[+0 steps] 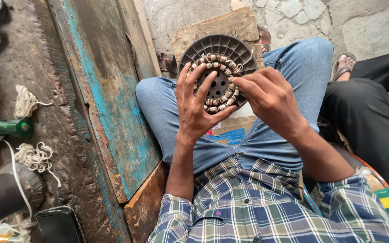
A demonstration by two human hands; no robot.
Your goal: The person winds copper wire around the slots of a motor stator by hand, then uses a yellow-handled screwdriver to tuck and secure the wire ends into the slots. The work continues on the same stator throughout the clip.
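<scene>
A round grey ribbed fan motor cover [223, 47] with a ring of wound copper coils [217, 83] around a perforated metal hub rests between my knees. My left hand [195, 105] holds it from the left, fingers spread over the coil ring. My right hand [271, 99] grips its right side, fingertips pinching at the coils. I sit in blue jeans and a plaid shirt.
A worn wooden bench with peeling blue paint [109, 90] runs along my left. On the dark surface beyond it lie white string bundles [25, 102], a green-handled tool [7, 128] and a black phone [59, 224]. Another person's dark-trousered leg [370, 117] and sandalled foot [344, 66] are at right.
</scene>
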